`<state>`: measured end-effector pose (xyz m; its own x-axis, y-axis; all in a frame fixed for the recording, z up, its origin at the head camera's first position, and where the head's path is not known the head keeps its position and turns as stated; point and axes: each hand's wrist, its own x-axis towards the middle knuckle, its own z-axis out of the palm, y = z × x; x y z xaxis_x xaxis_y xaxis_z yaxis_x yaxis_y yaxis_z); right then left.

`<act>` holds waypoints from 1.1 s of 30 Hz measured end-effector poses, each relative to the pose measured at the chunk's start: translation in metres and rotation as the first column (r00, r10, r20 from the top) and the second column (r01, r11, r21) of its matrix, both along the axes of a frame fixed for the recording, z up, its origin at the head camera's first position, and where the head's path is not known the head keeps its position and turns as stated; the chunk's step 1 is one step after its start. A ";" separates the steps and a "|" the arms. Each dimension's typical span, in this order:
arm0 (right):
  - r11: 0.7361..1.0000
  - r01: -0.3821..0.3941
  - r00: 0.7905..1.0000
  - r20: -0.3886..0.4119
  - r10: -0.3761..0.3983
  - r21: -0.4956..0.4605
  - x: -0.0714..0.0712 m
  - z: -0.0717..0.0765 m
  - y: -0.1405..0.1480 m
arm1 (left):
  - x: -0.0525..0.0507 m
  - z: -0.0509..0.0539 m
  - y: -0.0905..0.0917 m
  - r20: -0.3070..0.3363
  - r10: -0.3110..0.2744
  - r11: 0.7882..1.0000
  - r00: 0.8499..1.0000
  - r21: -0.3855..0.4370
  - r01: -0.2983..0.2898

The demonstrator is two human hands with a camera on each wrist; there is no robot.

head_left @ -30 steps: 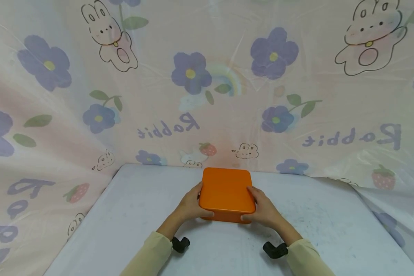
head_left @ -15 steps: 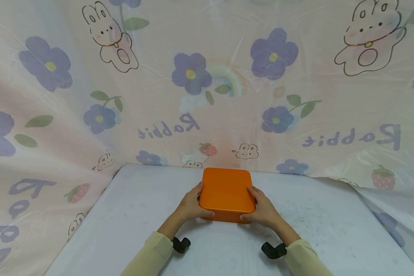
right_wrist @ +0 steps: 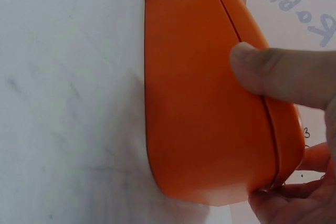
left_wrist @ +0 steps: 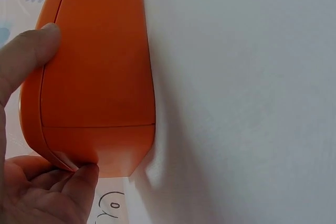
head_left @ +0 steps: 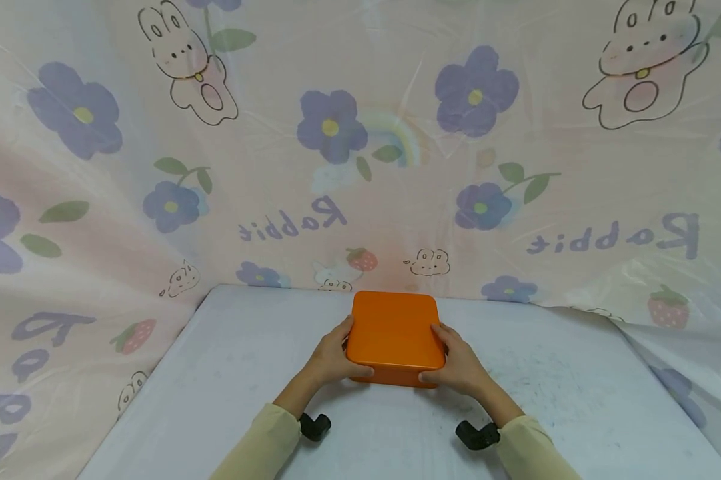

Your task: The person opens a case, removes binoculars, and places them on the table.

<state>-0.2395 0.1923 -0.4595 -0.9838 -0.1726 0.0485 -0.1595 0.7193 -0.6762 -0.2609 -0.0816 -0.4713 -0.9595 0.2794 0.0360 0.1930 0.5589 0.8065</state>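
An orange box (head_left: pixel 395 330) with rounded corners and a flat top is on the white table, near its far edge. My left hand (head_left: pixel 330 357) grips its left side, the thumb lying across the near wall. On the opposite side my right hand (head_left: pixel 459 363) grips it the same way. In the left wrist view a seam runs along the upper part of the box (left_wrist: pixel 100 72), and the thumb lies over it. The right wrist view shows the box (right_wrist: pixel 199 93) with the right thumb over the seam and fingers at the side wall. What is inside stays hidden.
The white table (head_left: pixel 246 347) spreads out around the box, with dark smudges on its right part. A curtain (head_left: pixel 390 220) printed with flowers and rabbits hangs behind and at both sides. Each wrist carries a black mount (head_left: pixel 315 427).
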 end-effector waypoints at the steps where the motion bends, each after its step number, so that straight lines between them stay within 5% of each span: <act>1: 1.000 0.000 1.000 0.001 0.000 -0.001 0.000 0.000 0.000 | 0.000 0.000 0.000 0.000 -0.001 1.000 1.000 0.001 0.001; 33: 0.999 -0.018 1.000 -0.006 0.018 -0.036 0.001 0.004 0.002 | 0.000 0.001 0.002 0.006 0.011 1.000 1.000 0.005 -0.011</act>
